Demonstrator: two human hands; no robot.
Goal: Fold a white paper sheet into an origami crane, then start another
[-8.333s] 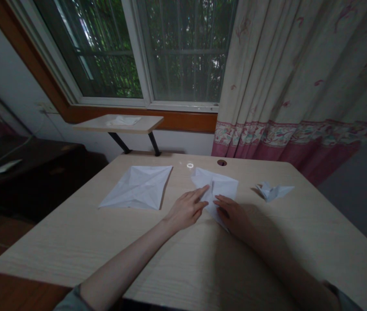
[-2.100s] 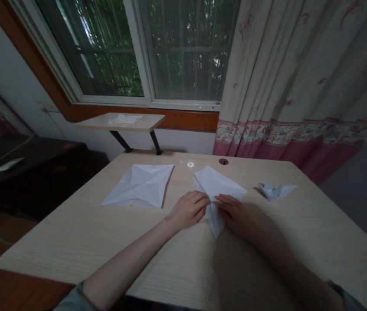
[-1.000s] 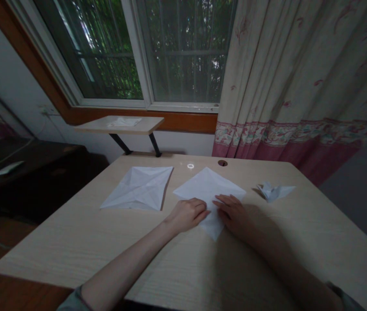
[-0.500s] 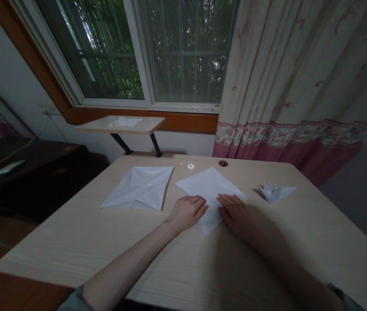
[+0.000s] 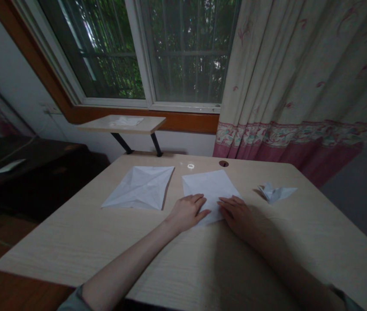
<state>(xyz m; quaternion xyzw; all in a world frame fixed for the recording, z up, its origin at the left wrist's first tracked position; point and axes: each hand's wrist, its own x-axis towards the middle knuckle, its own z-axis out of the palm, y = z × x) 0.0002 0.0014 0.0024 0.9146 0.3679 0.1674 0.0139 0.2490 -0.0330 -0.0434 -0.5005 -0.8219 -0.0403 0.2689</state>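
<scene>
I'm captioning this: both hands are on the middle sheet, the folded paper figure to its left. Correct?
Almost: the left hand and right hand are on the middle sheet, but the head view shows the folded paper figure to its right.

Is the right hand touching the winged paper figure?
No, the right hand rests on the middle sheet, apart from the winged paper figure.

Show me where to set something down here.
Bare: desk left of the left forearm, nearer than the creased sheet; right of the right forearm, nearer than the folded paper. Crowded: the middle sheet, under left hand and right hand.
</scene>
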